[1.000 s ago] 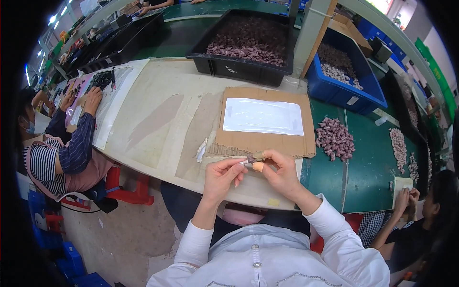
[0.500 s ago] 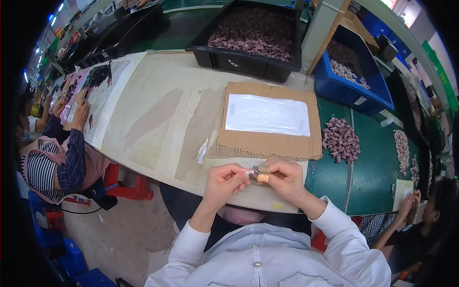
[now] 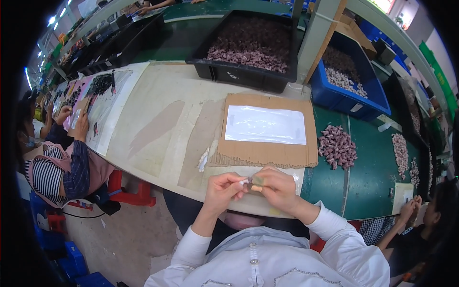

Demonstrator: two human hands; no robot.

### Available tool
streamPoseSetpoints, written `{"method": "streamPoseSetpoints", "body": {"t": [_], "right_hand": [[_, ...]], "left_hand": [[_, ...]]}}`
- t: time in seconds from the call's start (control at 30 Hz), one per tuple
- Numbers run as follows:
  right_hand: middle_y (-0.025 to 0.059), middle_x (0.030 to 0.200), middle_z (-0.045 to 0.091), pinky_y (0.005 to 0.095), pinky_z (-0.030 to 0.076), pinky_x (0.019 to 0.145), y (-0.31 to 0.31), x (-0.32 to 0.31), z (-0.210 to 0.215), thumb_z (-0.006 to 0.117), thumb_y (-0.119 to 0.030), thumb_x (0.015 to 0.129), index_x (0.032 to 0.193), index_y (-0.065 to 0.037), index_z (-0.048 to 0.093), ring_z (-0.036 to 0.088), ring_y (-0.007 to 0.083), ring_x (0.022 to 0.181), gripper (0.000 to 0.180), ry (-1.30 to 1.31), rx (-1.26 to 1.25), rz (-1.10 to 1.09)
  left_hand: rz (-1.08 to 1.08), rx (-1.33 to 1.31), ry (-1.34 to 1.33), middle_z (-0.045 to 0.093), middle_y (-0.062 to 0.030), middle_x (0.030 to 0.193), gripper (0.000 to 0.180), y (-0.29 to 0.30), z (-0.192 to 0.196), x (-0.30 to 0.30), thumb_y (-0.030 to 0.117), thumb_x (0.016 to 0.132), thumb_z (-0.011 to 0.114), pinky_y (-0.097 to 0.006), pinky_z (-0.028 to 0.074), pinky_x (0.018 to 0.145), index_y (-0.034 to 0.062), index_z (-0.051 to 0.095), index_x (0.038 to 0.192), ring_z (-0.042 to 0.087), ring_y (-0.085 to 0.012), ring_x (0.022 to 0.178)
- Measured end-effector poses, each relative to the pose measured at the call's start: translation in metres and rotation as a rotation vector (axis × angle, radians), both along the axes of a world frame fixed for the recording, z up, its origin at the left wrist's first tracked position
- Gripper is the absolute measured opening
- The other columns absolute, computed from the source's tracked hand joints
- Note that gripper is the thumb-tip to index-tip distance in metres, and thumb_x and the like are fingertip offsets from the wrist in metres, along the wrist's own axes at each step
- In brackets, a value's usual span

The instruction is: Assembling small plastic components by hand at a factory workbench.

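Just past the table's near edge, my left hand (image 3: 223,192) pinches a small white and purplish piece (image 3: 245,182) between thumb and forefinger. My right hand (image 3: 279,190) meets it from the other side, its thumb and forefinger closed at the piece's darker end. Greenish and orange-tan coverings wrap those right fingertips and hide part of the piece, so its exact kind is unclear. Beyond both hands lies a cardboard sheet (image 3: 267,154) bearing a glossy white sheet (image 3: 265,125). To its right is a pile of similar small purplish pieces (image 3: 337,147) on the green surface.
A black bin (image 3: 239,76) and a blue bin (image 3: 351,98) of small pieces stand at the back, a post (image 3: 321,36) between them. A torn white scrap (image 3: 203,160) lies left of the cardboard. Other people work at left (image 3: 79,165) and right (image 3: 420,229).
My hands have drawn slightly closer together, and the right fingers have turned inward over the piece. The whole view has shifted a little, so the table appears lower.
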State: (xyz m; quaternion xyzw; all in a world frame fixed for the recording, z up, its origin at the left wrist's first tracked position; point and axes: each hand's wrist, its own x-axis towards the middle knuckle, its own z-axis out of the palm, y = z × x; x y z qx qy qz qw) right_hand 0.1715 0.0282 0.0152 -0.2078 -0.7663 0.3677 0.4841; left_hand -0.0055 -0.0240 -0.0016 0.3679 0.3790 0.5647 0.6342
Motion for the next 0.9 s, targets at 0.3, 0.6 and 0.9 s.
{"method": "streamPoseSetpoints", "body": {"t": [0.3, 0.6, 0.9], "right_hand": [[0.0148, 0.089, 0.064, 0.0254, 0.051, 0.056, -0.018, 0.013, 0.029, 0.068, -0.008, 0.060, 0.081, 0.000, 0.064, 0.062, 0.0211, 0.070, 0.022, -0.153, 0.778, -0.066], [0.0141, 0.088, 0.061, 0.0287, 0.052, 0.058, -0.043, 0.035, 0.023, 0.064, -0.005, 0.061, 0.080, 0.002, 0.059, 0.062, 0.0238, 0.073, 0.021, -0.109, 0.673, -0.208], [0.0108, 0.075, 0.061, 0.0309, 0.046, 0.057, -0.028, 0.223, 0.004, 0.062, -0.005, 0.080, 0.084, -0.001, 0.061, 0.059, 0.0205, 0.063, 0.006, -0.132, -0.046, -1.196]], "left_hand": [[-0.093, 0.299, -0.252, 0.060, -0.0124, 0.081, 0.022, -0.016, 0.004, 0.001, 0.015, 0.086, 0.063, -0.022, 0.046, 0.050, -0.0047, 0.062, 0.096, 0.057, -0.0129, 0.061], [-0.194, 0.275, -0.148, 0.060, -0.0116, 0.079, 0.016, -0.021, 0.012, 0.027, 0.008, 0.088, 0.058, -0.022, 0.046, 0.049, -0.0043, 0.060, 0.097, 0.057, -0.0128, 0.062], [-0.310, 0.057, 0.241, 0.064, -0.0104, 0.083, 0.025, 0.012, 0.049, 0.083, 0.008, 0.092, 0.051, -0.023, 0.048, 0.059, -0.0032, 0.059, 0.113, 0.058, -0.0121, 0.067]]}}
